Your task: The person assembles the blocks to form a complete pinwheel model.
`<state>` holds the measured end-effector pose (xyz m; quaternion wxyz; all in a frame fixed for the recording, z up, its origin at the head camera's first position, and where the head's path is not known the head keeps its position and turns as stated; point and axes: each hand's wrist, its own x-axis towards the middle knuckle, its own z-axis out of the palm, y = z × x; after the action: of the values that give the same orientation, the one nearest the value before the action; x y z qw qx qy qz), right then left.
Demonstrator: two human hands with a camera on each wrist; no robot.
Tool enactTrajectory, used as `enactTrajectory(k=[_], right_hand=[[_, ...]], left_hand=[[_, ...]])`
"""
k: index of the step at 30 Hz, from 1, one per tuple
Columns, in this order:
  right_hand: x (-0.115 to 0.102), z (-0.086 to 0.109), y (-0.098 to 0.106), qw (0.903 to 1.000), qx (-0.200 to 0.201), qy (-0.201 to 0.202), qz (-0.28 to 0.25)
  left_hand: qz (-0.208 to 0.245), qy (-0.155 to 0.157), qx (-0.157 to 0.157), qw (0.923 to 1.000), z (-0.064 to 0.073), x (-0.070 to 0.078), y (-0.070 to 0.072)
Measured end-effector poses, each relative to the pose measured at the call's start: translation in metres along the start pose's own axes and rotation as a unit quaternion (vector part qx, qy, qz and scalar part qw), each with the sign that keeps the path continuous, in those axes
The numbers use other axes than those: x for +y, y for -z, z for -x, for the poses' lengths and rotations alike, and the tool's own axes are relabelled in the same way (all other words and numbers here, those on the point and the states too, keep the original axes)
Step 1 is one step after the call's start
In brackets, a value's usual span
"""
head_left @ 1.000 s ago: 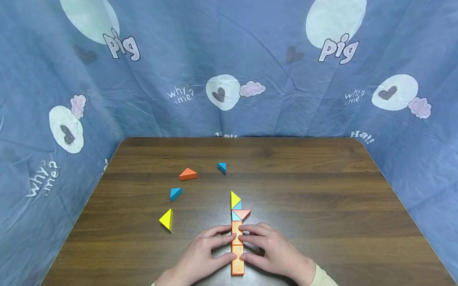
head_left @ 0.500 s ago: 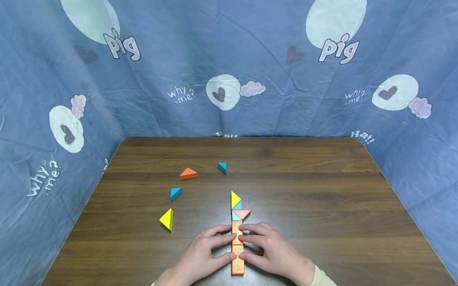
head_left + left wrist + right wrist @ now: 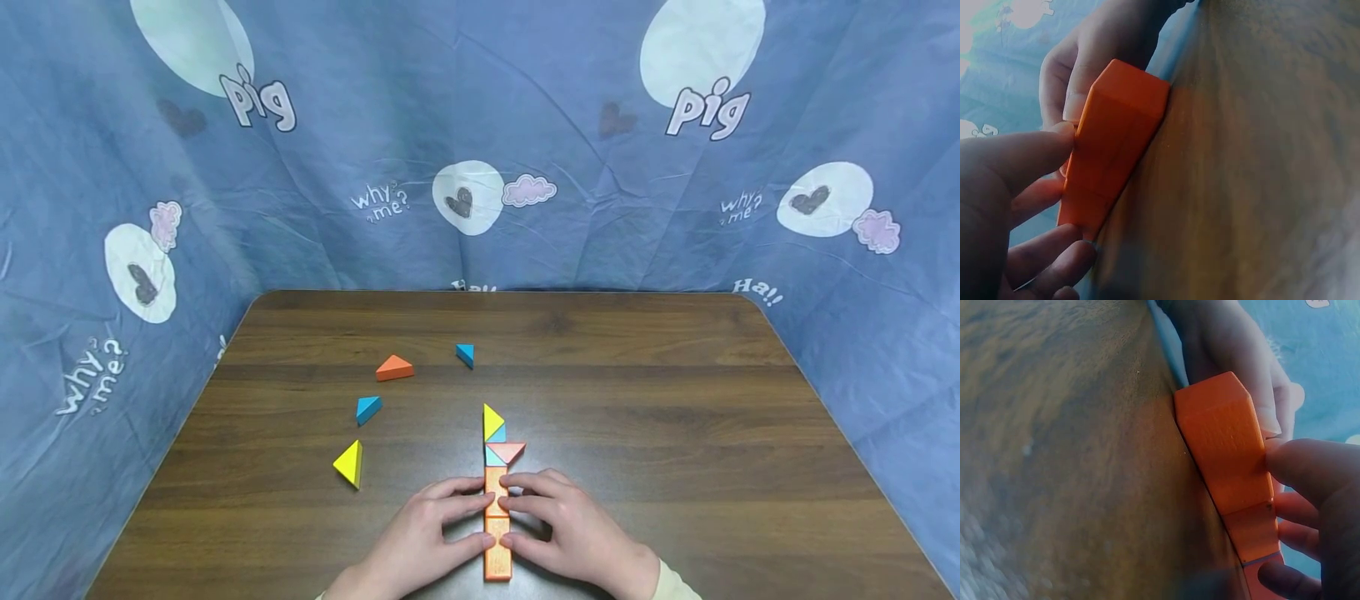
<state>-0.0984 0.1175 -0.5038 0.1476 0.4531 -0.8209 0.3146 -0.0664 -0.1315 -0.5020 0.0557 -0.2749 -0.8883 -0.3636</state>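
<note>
Two orange rectangular blocks lie end to end on the table, the nearer one [image 3: 498,564] just in front of the farther one [image 3: 496,510]. My left hand [image 3: 427,529] touches their left side with thumb and fingertips. Opposite it, the fingertips of my right hand [image 3: 581,529] rest along the right side. Beyond the blocks the row goes on with a light blue triangle [image 3: 492,458], a reddish triangle [image 3: 507,452] jutting right, a blue triangle [image 3: 498,434] and a yellow triangle [image 3: 492,422]. Both wrist views show the orange block [image 3: 1116,131] flat on the wood.
Loose triangular blocks lie to the left and back: yellow [image 3: 349,463], blue [image 3: 367,409], orange [image 3: 394,367] and another blue one [image 3: 466,355]. The wooden table [image 3: 675,400] ends at a blue printed curtain [image 3: 585,233] behind and on both sides.
The head view has shifted very slightly, so the scene sits a little lower. Hands and blocks keep their places relative to each other.
</note>
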Motion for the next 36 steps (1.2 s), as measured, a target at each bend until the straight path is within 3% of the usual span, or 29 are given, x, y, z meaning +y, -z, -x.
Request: enactTrajectory(k=[7, 15, 27, 36], right_hand=[[0.0, 0.0, 0.0, 1.0, 0.001, 0.007, 0.003], [0.001, 0.0, -0.001, 0.9998, 0.01, 0.018, 0.005], [0.002, 0.0, -0.002, 0.9997, 0.007, 0.021, 0.01], [0.002, 0.001, -0.002, 0.9998, 0.007, 0.018, 0.011]], left_hand=[[0.014, 0.03, -0.008, 0.9994, -0.002, -0.002, 0.009], [0.006, 0.013, 0.033, 0.9994, -0.013, -0.011, 0.033], [-0.066, 0.067, 0.028, 0.9952, -0.065, -0.023, 0.083], [-0.076, 0.101, 0.033, 0.9915, -0.099, -0.04, 0.095]])
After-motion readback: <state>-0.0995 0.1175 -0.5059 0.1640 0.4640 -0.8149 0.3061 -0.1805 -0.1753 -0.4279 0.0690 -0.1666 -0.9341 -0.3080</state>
